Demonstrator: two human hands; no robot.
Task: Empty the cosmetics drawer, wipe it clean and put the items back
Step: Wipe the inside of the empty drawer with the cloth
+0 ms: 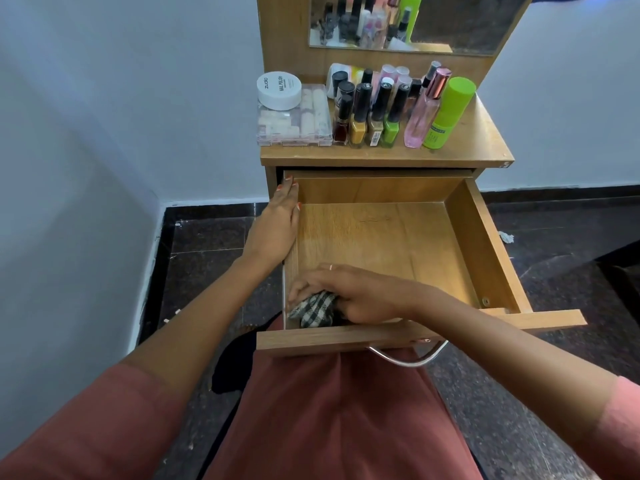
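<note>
A mirror hangs above; white scraps litter the dark floor.

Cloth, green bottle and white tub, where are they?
cloth (pixel 313 308), head view, on the checked fabric under the right hand.
green bottle (pixel 450 112), head view, on its side.
white tub (pixel 279 89), head view, on its lid.

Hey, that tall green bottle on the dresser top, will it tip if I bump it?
Probably: the green bottle is tall and narrow. It stands at the row's end, open on one side. Its round body would likely roll if it falls.
</note>
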